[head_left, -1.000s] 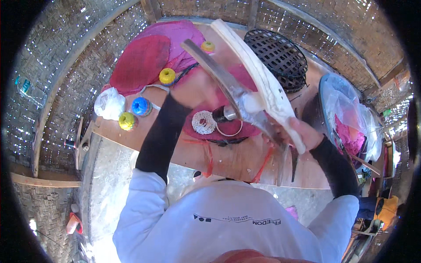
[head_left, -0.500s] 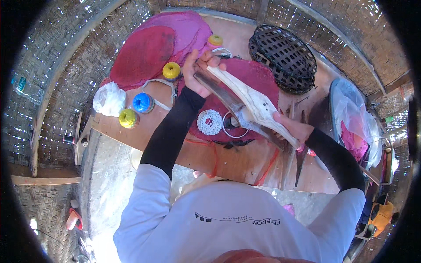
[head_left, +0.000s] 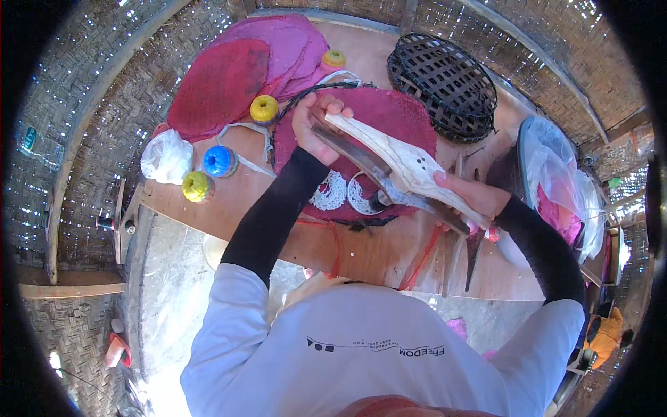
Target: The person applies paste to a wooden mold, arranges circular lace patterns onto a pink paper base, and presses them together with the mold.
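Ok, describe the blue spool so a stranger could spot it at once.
Start at the wooden table and go to its left end, beside the white plastic bag. The blue spool sits just right of the bag. Its neighbours, the yellow spools, are a different colour; it alone is blue.

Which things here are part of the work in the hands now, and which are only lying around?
In hand:
- pale wooden piece, gripped by left hand and right hand
- dark blade beside it
- red round mat beneath

Lying about:
- yellow spool
- blue spool
- dark woven basket
- white plastic bag
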The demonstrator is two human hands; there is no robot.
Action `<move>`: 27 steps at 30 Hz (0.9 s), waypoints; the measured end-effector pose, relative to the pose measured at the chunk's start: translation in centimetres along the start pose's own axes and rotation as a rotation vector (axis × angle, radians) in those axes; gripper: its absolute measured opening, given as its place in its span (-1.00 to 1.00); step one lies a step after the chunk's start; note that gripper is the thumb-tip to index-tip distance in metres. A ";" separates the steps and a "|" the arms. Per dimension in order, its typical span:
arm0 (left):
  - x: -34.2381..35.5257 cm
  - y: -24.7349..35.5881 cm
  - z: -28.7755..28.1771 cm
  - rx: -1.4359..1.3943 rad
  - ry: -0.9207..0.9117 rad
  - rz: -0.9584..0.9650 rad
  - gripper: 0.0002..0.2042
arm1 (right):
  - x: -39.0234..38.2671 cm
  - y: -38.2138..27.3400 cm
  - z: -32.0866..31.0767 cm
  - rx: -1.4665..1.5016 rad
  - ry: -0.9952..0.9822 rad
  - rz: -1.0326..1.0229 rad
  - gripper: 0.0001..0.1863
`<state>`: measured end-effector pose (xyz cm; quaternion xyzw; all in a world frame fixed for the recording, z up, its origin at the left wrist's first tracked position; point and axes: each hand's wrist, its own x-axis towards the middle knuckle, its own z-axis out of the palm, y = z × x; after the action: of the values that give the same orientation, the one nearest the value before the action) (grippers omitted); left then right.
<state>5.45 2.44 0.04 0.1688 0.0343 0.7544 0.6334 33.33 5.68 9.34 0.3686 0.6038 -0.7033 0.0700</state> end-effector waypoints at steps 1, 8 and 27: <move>0.2 -0.2 -0.2 -0.014 0.006 0.010 -0.73 | -0.3 -0.4 0.0 0.026 0.023 0.017 -0.26; 1.1 1.4 -0.3 -0.021 -0.029 0.093 -0.77 | 0.6 -1.5 0.3 -0.370 0.119 0.070 -0.36; -1.2 -0.1 4.0 0.912 -0.342 -0.026 -0.35 | -2.3 -1.5 -0.5 -0.191 0.161 -0.276 -0.39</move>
<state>6.88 0.67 3.48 0.5504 0.2588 0.6159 0.5007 34.40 5.77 11.96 0.3292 0.7162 -0.6140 -0.0410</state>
